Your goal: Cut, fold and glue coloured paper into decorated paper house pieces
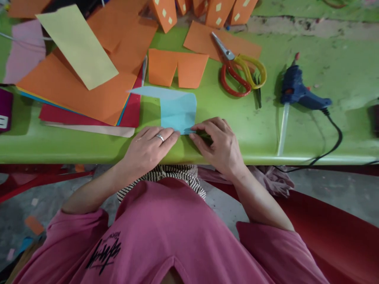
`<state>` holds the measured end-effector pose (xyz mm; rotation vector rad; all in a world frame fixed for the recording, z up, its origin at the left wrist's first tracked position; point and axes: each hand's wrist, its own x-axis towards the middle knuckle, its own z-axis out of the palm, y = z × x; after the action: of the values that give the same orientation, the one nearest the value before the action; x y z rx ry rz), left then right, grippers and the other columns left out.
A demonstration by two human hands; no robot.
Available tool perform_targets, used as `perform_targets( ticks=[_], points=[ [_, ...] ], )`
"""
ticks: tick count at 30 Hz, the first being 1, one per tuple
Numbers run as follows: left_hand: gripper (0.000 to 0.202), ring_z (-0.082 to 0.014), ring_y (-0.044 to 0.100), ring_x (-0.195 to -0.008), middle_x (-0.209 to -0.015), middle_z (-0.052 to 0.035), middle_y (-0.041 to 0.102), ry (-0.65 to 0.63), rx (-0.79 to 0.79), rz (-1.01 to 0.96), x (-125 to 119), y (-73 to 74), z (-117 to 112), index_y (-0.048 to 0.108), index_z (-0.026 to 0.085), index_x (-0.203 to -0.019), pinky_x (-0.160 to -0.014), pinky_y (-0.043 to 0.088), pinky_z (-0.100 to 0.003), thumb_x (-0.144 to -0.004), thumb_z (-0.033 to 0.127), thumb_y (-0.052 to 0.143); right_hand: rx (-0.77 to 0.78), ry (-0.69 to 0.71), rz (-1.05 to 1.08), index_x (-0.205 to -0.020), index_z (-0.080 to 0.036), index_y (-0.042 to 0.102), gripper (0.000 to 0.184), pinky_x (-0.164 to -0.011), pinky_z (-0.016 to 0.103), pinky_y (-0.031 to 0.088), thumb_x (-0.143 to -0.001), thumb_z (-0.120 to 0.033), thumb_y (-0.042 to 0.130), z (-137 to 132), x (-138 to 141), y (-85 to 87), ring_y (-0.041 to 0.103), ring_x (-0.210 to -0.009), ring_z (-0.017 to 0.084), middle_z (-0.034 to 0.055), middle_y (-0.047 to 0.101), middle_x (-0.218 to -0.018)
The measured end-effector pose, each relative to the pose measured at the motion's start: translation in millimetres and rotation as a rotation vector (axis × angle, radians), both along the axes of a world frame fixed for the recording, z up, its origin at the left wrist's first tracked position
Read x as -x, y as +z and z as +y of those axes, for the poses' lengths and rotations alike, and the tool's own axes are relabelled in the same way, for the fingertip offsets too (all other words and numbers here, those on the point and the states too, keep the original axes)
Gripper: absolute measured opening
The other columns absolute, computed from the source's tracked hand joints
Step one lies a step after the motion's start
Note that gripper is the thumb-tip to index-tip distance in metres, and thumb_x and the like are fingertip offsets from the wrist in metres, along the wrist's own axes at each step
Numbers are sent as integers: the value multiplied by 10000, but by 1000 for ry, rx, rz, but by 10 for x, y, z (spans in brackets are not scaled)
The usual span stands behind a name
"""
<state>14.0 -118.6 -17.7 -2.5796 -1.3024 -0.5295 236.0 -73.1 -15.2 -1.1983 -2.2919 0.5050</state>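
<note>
A light-blue piece of paper [178, 110] lies on the green table near its front edge, with a narrow strip reaching out to the left at its top. My left hand [149, 144], a ring on one finger, holds the lower left edge of the paper, fingers pressed together. At the lower right corner, my right hand [219, 144] pinches a thin folded edge between thumb and fingers. Just beyond the blue paper stands a folded orange paper piece [161, 67] with a notch in its front.
Scissors [233, 65] with red and yellow handles lie beside black tweezers [258, 92]. A blue glue gun [299, 88] with its cord is at right. Stacked coloured paper [85, 94] and a pale yellow sheet [78, 47] fill the left. Spotted orange pieces [219, 12] stand behind.
</note>
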Motion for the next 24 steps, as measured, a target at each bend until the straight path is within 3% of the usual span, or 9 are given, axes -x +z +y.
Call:
perform_targets(
  ticks=[5,11,18,21,24],
  points=[
    [283,-176,690,-923,-1141,-66,768,-14,-8,5,14,9,-20,666,113,-1217,-801,532,-322,-999,75,488,116,-34,-62,-864,-214,621,197,-736,352,478,-978,-353,540,84,57,35,596,-829,211,68,661,-863],
    [289,-179,692,-915,-1133,-66,773,-15,-15,8,17,9,-16,677,114,-1216,-789,544,-326,-996,80,492,82,-110,-211,-835,-202,611,193,-627,316,406,-952,-338,542,80,111,43,598,-777,199,68,663,-856],
    [374,-190,652,-911,-1158,-58,756,43,23,101,-46,58,-73,653,148,-1297,-783,552,-330,-978,61,477,55,-135,-244,-837,-204,623,160,-575,302,363,-916,-331,570,84,121,42,572,-726,178,50,644,-834],
    [401,-199,632,-918,-1188,-54,742,82,49,136,-86,73,-101,645,158,-1317,-786,557,-341,-965,55,485,-30,-117,-229,-950,-194,641,113,-588,306,380,-917,-270,564,75,83,40,592,-774,186,70,673,-937],
    [396,-201,627,-945,-1211,-52,733,90,50,163,-105,65,-119,644,159,-1320,-799,556,-341,-971,65,482,-233,-25,-223,-1116,-197,652,236,-730,341,432,-920,-160,525,5,43,29,609,-908,210,80,709,-1087]
  ],
)
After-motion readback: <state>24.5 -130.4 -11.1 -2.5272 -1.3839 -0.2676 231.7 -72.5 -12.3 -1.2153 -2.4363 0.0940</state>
